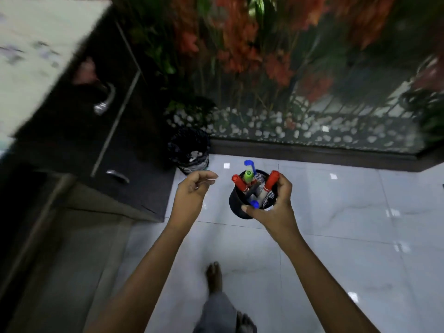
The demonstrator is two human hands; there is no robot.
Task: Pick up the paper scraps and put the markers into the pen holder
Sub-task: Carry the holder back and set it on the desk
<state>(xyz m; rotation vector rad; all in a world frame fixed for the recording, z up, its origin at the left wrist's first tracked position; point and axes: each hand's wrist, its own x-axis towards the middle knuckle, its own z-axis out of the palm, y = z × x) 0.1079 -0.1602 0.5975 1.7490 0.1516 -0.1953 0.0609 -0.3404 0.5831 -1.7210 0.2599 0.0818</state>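
Observation:
My right hand (274, 207) grips a black mesh pen holder (236, 205) in the air over the floor. Several markers stand in it: a red-capped one (271, 180) on the right, another red-capped one (239, 182), a green-capped one (248, 175) and a blue-capped one (249, 164) at the back. My left hand (192, 191) hovers just left of the holder, fingers curled loosely; whether anything is pinched in them is too blurred to tell. A black bin (189, 150) lined with a bag holds white paper scraps (195, 155).
A dark desk with drawers and metal handles (105, 102) stands on the left under a pale tabletop (31, 58). A glass panel with artificial plants and white pebbles (288, 131) runs along the back. My bare feet (213, 277) stand on glossy white floor tiles.

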